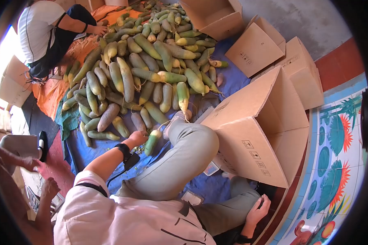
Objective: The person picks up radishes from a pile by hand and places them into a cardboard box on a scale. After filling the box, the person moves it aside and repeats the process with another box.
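Note:
My left hand point(136, 139), with a black band at the wrist, is closed above the blue sheet; what its fingers hold, if anything, is hidden. Right beside it is a green radish point(152, 143) with a pale top end, close to my bent leg. Another green and white radish point(182, 96) stands upright near my foot, at the edge of a large pile of radishes point(131, 77). My right hand point(258, 209) rests by my other knee, fingers loosely curled and apart, with nothing visible in it.
An open cardboard box point(249, 139) stands to the right of my leg, with more boxes point(255, 47) behind it. Blue sheet point(92, 153) and orange sheet point(49, 98) lie under the pile. One person point(41, 28) crouches at the upper left; another person's hands point(49, 188) show at the left.

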### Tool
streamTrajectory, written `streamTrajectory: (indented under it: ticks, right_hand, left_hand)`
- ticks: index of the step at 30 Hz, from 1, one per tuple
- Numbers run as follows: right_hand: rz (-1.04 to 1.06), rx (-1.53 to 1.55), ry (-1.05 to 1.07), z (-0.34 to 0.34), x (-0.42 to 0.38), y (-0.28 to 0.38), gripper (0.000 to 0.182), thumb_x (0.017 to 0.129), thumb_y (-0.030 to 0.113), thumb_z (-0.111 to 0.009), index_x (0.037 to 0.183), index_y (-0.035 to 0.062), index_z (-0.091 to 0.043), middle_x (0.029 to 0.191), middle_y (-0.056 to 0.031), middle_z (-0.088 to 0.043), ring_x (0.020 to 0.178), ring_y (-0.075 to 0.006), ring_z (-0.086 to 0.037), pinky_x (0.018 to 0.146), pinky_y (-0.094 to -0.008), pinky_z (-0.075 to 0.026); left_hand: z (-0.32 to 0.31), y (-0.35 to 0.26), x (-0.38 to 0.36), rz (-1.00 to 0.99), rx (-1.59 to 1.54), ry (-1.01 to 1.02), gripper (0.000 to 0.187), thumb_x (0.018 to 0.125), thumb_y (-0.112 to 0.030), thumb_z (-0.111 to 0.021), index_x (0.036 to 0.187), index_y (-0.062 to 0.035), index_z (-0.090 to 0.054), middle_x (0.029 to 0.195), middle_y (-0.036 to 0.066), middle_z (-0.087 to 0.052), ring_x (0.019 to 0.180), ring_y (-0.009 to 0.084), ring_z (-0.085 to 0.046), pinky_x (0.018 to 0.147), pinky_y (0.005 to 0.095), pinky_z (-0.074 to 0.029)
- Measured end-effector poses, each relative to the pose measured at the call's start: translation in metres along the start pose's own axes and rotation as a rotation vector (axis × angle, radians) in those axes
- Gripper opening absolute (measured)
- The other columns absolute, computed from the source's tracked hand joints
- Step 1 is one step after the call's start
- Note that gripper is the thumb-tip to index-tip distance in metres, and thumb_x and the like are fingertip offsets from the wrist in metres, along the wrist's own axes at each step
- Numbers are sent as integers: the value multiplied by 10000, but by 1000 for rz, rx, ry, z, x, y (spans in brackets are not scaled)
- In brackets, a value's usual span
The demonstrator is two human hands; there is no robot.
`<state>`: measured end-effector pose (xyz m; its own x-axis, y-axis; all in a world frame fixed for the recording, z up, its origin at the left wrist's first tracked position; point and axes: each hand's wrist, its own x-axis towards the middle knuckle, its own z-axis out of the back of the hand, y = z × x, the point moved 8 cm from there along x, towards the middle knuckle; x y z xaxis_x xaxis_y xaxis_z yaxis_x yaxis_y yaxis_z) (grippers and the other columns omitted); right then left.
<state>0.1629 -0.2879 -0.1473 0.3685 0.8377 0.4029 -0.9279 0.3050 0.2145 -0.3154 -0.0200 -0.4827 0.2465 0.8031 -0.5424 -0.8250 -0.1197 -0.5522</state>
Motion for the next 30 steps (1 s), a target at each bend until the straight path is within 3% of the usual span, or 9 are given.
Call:
streamTrajectory:
  ticks: [2, 6, 15, 17, 19, 22, 25, 27, 30]
  right_hand:
    - [4, -14, 4, -1, -1, -1, 223, 871, 24, -539, 1079, -52, -563, 978, -196, -584, 882, -349, -588, 793, -419, -477]
    - [-15, -40, 10, -1, -3, -4, 217, 879, 31, -533, 1073, -57, -567, 958, -202, -585, 878, -356, -588, 788, -420, -478]
    - [1, -142, 21, 4, 0, 5, 184, 885, 62, -528, 1020, -54, -573, 947, -204, -582, 877, -363, -579, 780, -418, -469]
    - [-72, -184, 85, 5, 5, 10, 297, 906, 205, -610, 1070, -41, -614, 976, -218, -641, 915, -373, -612, 828, -415, -492]
    - [-50, -194, 70, 5, 11, 23, 239, 923, 173, -576, 1023, -39, -625, 957, -217, -638, 888, -385, -603, 815, -430, -492]
    - [-28, -193, 65, 6, 17, 30, 212, 939, 151, -547, 985, -36, -634, 942, -219, -635, 868, -395, -597, 803, -444, -491]
    - [-36, -182, 80, 6, 18, 31, 227, 940, 168, -550, 997, -38, -630, 948, -222, -634, 872, -396, -598, 805, -446, -489]
    - [-46, -175, 84, 5, 18, 31, 233, 943, 172, -548, 1001, -38, -628, 950, -223, -632, 870, -398, -597, 804, -448, -488]
    - [-56, -177, 96, 3, 17, 28, 238, 946, 176, -543, 1005, -40, -626, 956, -224, -630, 873, -399, -596, 807, -447, -487]
  left_hand:
    - [-38, 12, 17, 38, 60, 129, 514, 857, -365, -559, 1300, -106, -528, 1246, 188, -579, 1163, 352, -539, 987, 425, -431]
    - [-48, -13, 21, 63, 68, 214, 598, 828, -367, -601, 1362, -133, -465, 1365, 178, -468, 1260, 348, -453, 1033, 418, -397]
    - [-80, -12, 86, 78, 96, 104, 629, 813, -363, -611, 1387, -175, -433, 1384, 186, -409, 1259, 380, -443, 1033, 468, -394]
    - [-97, -9, 98, 60, 185, 167, 638, 817, -395, -611, 1390, -183, -430, 1410, 159, -394, 1283, 370, -418, 1042, 472, -386]
    - [-97, -17, 100, 23, 156, 167, 632, 808, -454, -617, 1364, -188, -473, 1440, 119, -375, 1328, 346, -364, 1065, 516, -344]
    - [-91, -17, 91, 207, 66, 179, 612, 779, -527, -626, 1292, -201, -558, 1446, 55, -386, 1377, 298, -288, 1073, 625, -248]
    - [-102, -11, 107, 120, 38, 249, 602, 778, -528, -625, 1296, -229, -554, 1441, 46, -397, 1375, 297, -287, 1056, 654, -248]
    - [-101, -10, 107, 123, 82, 230, 546, 770, -502, -634, 1232, -212, -607, 1386, 74, -445, 1334, 295, -351, 1047, 597, -314]
    - [-80, -27, 99, 67, 163, 128, 408, 782, -420, -625, 1058, -128, -690, 1210, 155, -533, 1166, 288, -522, 962, 401, -445]
